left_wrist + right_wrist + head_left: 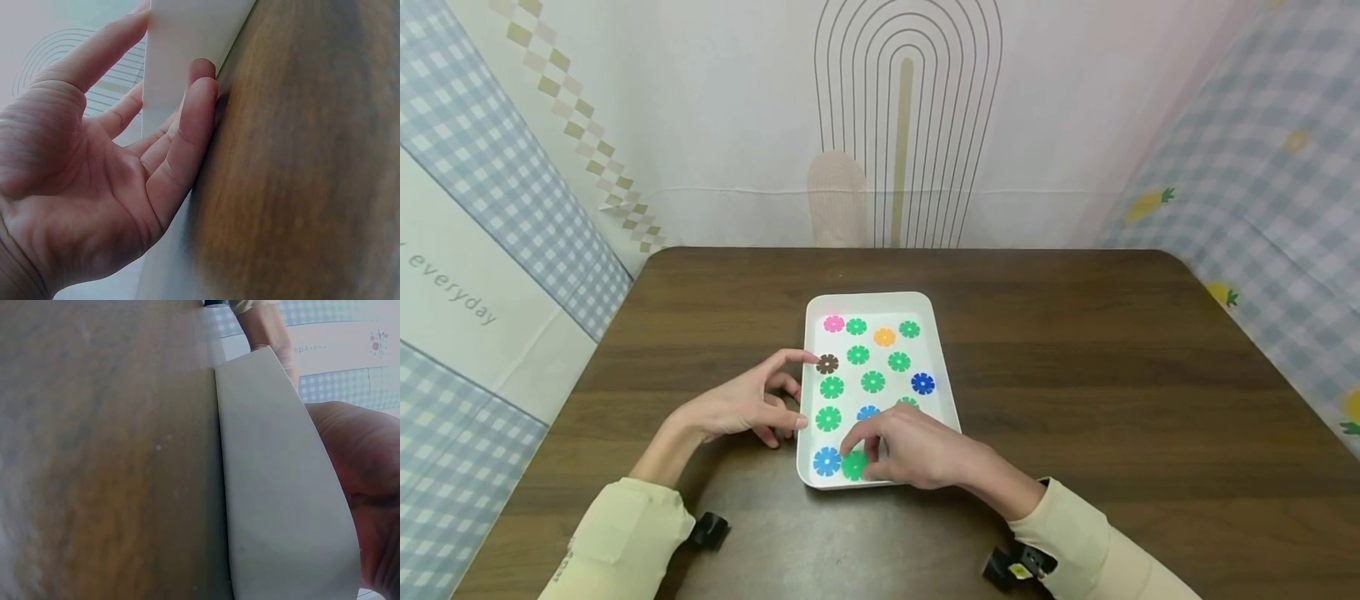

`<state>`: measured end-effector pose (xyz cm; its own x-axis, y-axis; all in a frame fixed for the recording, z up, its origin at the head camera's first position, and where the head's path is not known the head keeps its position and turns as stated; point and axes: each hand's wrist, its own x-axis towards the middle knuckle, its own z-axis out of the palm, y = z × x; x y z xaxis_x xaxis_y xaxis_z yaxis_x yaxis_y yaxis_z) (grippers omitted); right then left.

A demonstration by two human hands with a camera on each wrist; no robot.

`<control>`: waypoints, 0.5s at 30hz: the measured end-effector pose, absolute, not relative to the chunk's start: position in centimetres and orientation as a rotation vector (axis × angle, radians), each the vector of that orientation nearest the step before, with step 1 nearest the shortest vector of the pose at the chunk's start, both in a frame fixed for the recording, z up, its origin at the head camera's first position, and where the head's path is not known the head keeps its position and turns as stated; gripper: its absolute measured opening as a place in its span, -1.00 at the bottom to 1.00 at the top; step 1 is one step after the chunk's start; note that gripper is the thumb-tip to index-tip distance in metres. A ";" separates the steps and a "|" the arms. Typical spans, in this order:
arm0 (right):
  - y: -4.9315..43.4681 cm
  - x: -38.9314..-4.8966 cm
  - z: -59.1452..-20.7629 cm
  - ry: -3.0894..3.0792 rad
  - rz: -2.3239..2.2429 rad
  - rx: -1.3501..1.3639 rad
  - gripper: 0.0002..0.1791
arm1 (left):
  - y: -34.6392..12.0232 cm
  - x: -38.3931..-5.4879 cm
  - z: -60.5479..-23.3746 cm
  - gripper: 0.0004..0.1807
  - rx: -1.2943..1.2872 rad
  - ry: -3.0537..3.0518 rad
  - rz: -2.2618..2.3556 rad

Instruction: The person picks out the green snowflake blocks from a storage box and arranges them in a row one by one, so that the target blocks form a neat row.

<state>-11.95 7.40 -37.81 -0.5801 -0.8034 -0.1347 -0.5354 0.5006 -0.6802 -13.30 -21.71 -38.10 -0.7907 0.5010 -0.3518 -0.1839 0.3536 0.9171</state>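
Note:
A white rectangular tray [883, 308] holds several flower-shaped plastic discs, mostly green. At its near end my right hand [917, 446] pinches a green disc [854, 466] between index finger and thumb, with a light blue disc [827, 462] just left of it. My left hand [741, 408] rests its fingertips at the tray's left rim, the index finger reaching over beside a brown disc [827, 364]. In the left wrist view, fingers lie loosely bent along the tray's outer wall [181, 44]. The right wrist view has the tray wall [275, 475] hiding the right fingertips.
Pink [833, 323], orange [884, 337] and dark blue [922, 383] discs lie among the green ones. Another blue disc [868, 412] is partly under the right hand. The tray stands on a brown wooden table [1075, 358], with a patterned cloth [722, 125] hanging behind.

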 end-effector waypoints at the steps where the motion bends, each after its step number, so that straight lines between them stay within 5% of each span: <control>1: 7.4 -11.9 -37.8 2.302 -0.835 -1.102 -0.73 | -21.7 -13.3 -38.1 -0.06 0.269 2.019 1.479; 15: 7.6 -11.9 -37.4 2.264 -0.986 -1.051 -0.75 | -21.7 -13.1 -38.2 -0.04 0.293 2.037 1.475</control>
